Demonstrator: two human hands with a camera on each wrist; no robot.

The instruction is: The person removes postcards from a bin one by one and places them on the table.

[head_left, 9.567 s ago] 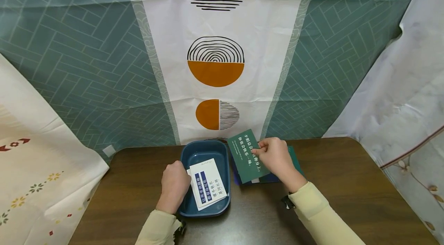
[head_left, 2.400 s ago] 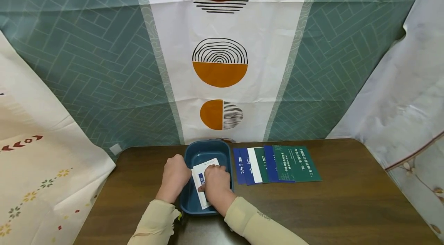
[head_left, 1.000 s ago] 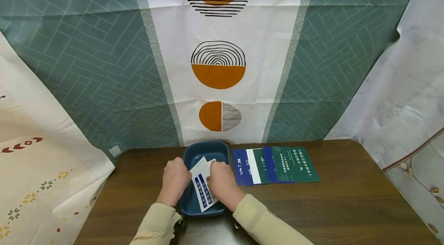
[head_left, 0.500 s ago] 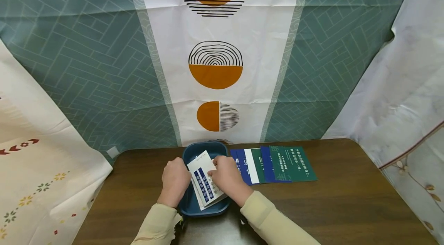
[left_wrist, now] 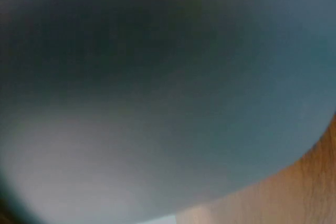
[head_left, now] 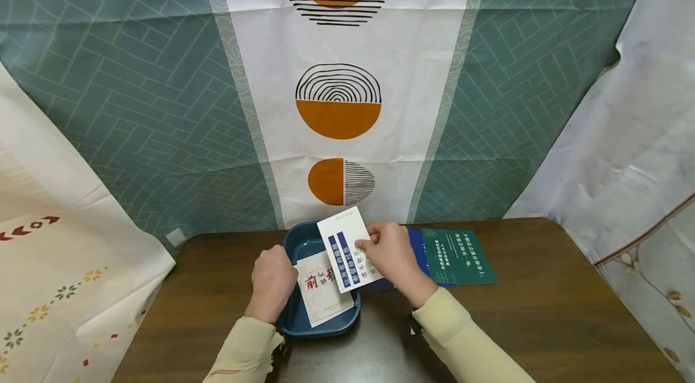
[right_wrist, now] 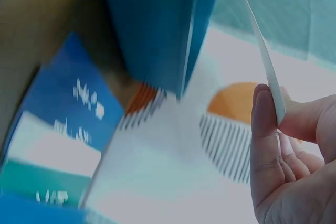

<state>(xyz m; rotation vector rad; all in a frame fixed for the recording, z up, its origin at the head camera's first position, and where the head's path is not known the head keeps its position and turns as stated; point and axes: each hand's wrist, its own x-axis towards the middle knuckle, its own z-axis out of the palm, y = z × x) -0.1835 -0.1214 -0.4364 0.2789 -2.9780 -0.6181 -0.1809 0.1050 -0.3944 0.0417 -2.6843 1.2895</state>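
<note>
My right hand (head_left: 399,259) pinches a white card (head_left: 347,253) with blue blocks of lettering, between thumb and fingers. It is tilted above the right side of a dark blue tray (head_left: 320,332). Edge-on in the right wrist view, the card (right_wrist: 262,51) sits between thumb and fingertips. In the tray lies a pale card (head_left: 323,295) with red characters, part of another edge showing under it. My left hand (head_left: 273,283), fingers curled, grips the tray's left rim. A blurred blue-grey tray wall (left_wrist: 236,103) fills most of the left wrist view.
Right of the tray, overlapping blue, white and green cards (head_left: 461,256) lie in a row, the left end behind my right hand. The brown wooden table (head_left: 543,310) meets a patterned cloth (head_left: 347,39) at its back edge.
Earlier, my right hand held a green card that then lay on the row. Since then it has lifted the white card up and right, exposing the red-lettered one. My left hand stays put.
</note>
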